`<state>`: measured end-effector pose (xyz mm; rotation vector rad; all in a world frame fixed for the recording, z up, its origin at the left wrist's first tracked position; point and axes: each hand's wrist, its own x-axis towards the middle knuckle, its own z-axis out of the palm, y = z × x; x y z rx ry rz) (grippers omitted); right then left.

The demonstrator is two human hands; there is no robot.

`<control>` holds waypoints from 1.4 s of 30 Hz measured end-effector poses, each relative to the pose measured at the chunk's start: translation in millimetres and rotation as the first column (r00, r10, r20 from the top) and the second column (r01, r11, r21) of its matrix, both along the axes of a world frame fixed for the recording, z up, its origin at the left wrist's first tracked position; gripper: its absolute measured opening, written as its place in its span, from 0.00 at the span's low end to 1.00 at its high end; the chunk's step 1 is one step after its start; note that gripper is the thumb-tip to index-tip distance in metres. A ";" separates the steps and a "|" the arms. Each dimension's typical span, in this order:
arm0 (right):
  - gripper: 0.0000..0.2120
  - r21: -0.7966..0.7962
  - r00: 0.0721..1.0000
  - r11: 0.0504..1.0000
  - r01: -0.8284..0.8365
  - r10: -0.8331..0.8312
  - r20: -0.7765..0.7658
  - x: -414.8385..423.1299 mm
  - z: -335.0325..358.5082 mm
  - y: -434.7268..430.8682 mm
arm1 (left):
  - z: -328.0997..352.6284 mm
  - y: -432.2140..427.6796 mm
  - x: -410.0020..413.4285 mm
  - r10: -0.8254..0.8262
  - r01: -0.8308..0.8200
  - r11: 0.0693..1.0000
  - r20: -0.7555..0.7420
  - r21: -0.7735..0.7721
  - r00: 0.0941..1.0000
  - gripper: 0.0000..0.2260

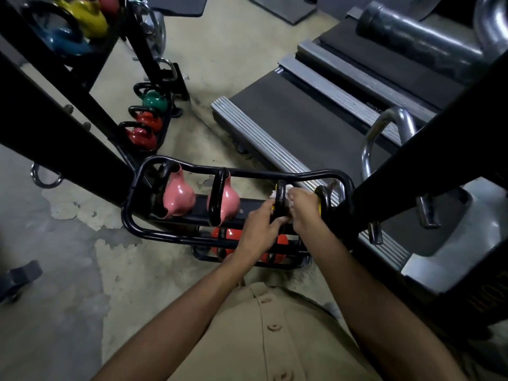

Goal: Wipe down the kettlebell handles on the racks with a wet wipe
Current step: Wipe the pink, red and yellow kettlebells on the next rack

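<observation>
A black tubular rack point(192, 167) below me holds two pink kettlebells point(178, 195) point(228, 200) and yellow ones to their right, mostly hidden. My left hand point(261, 224) grips the black handle point(281, 193) of a yellow kettlebell from the left. My right hand point(303, 209) presses a white wet wipe point(287, 189) round the same handle from the right. Another black handle point(324, 199) stands just right of my right hand. Red kettlebells point(226, 237) sit on the lower tier under my hands.
A second rack at the left holds two red kettlebells point(143, 133) and a green one point(155, 101); blue and yellow ones point(79, 26) sit on a higher shelf. Thick black frame beams point(412, 166) cross left and right. Treadmills point(302, 114) stand behind the rack.
</observation>
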<state>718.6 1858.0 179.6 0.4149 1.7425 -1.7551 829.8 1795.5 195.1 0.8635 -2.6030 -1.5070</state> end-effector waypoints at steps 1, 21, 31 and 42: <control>0.07 -0.095 0.985 0.993 0.073 -0.056 0.164 2.5 3.5 -2.5 | -1.9 -1.2 -0.6 -0.007 0.007 1.000 0.000 0.001 1.000 0.18; 0.08 0.948 -0.141 -0.151 -0.279 0.983 0.115 -49.4 55.7 -57.2 | -19.7 -18.6 5.3 0.014 -0.008 0.995 -0.059 0.099 0.998 0.17; 0.00 0.619 0.478 0.783 -0.063 0.568 -0.670 20.8 12.8 8.4 | -26.8 -20.1 9.6 -0.001 0.007 0.999 -0.114 0.051 0.993 0.12; 0.10 -0.197 0.954 0.957 0.212 -0.158 0.256 1.5 11.9 -12.0 | -22.8 -18.4 8.5 -0.024 0.027 0.999 -0.105 0.026 0.994 0.09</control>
